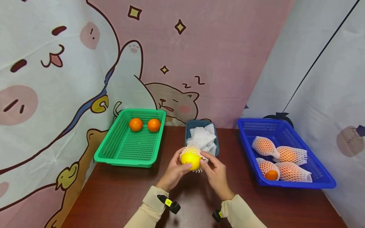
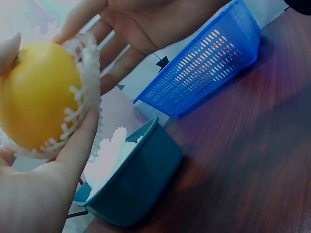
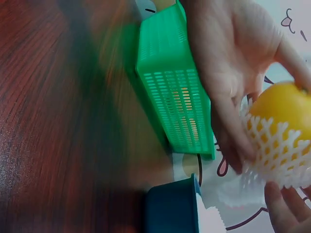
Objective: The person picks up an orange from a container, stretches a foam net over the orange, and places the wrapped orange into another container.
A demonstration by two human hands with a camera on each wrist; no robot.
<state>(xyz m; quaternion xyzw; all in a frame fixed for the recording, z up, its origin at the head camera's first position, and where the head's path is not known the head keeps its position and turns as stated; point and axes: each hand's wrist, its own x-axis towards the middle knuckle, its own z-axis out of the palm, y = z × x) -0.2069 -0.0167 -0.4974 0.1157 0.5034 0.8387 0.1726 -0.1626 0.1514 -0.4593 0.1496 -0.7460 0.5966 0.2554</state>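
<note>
A yellow fruit (image 1: pixel 190 160) sits partly inside a white foam net sleeve (image 2: pixel 92 68), its top bare. My left hand (image 1: pixel 174 171) holds the fruit from the left, thumb across its front and fingers around the net. From the other side my right hand (image 1: pixel 217 175) grips the net's edge, with its thumb against the fruit. Just beyond the hands stands a small dark blue-grey bin (image 1: pixel 216 146) filled with folded white foam nets (image 1: pixel 201 136).
At left, a green basket (image 1: pixel 128 148) holds two bare oranges (image 1: pixel 136 124). On the right a blue basket (image 1: pixel 258 125) contains several oranges in foam nets (image 1: pixel 293 172). Both stand on a dark brown table (image 1: pixel 114 196). Printed cloth (image 1: pixel 222 57) hangs behind.
</note>
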